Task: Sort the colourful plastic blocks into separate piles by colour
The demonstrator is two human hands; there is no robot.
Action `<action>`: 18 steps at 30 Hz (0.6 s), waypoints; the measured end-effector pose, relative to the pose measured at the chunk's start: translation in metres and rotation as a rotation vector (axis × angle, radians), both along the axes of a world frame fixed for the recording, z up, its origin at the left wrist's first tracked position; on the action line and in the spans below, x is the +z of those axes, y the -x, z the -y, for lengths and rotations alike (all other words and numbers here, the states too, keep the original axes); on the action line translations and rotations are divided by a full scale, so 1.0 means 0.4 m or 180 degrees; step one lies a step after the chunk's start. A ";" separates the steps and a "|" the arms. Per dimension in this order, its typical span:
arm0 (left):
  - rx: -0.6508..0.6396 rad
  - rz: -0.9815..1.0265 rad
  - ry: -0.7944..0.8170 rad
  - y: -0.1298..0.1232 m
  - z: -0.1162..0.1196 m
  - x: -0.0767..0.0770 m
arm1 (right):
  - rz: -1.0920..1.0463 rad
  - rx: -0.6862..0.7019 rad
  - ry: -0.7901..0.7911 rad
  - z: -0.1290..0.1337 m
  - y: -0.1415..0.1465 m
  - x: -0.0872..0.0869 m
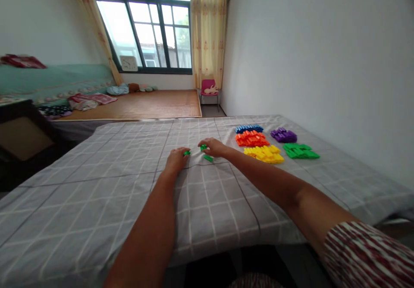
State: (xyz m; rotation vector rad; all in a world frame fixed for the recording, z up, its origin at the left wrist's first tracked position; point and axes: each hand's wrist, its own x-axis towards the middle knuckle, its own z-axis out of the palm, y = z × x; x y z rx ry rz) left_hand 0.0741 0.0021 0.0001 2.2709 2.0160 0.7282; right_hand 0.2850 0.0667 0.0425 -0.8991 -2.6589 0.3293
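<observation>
My left hand (pixel 177 158) rests low over the grey checked cloth, fingers closed on a small green plastic piece (pixel 186 153) that pokes out by the thumb. Just to the right, my right hand (pixel 213 145) has its fingertips pinched round another green plastic piece (pixel 203 147). Below that hand a loose green strip (pixel 208 158) lies on the cloth, touched by neither hand. The pieces are too small to tell their exact kind. A short gap separates the two hands.
Sorted piles of similar pieces lie to the right: blue (pixel 249 129), orange (pixel 252 139), yellow (pixel 264 154), purple (pixel 283 135) and green (pixel 300 151). The checked cloth (pixel 106 180) covers the surface. A white wall (pixel 307 55) borders the right side; a pink chair (pixel 208 86) stands beyond.
</observation>
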 end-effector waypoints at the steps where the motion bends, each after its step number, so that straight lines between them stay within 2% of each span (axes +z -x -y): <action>1: 0.0028 -0.0004 0.0023 0.003 0.000 0.002 | -0.0182 0.0074 -0.0048 0.016 -0.039 0.001; 3: 0.0099 -0.0044 0.0041 0.007 0.001 0.005 | -0.0521 0.0102 -0.0159 0.043 -0.138 0.004; 5: 0.0204 -0.0061 0.0021 0.007 0.003 0.008 | -0.0816 -0.0095 -0.0259 0.058 -0.267 0.010; 7: 0.0342 0.0011 -0.0016 0.008 0.005 0.014 | -0.1021 -0.0530 -0.0322 0.057 -0.424 0.023; 9: 0.0470 0.0165 -0.0042 0.010 0.004 0.031 | -0.1064 -0.1147 -0.0317 0.047 -0.599 0.037; 12: 0.0660 0.0362 -0.0007 0.011 -0.006 0.080 | -0.1025 -0.2196 -0.0170 0.032 -0.859 0.041; 14: 0.0712 0.0381 0.0099 0.001 -0.019 0.126 | -0.0894 -0.2677 -0.0028 0.025 -1.003 0.026; 16: 0.0641 0.0331 0.0217 -0.030 -0.034 0.175 | -0.0704 -0.2780 0.0100 0.019 -1.108 0.003; 18: 0.0450 0.0211 0.0285 -0.091 -0.053 0.221 | -0.0605 -0.2693 0.0173 0.011 -1.173 -0.020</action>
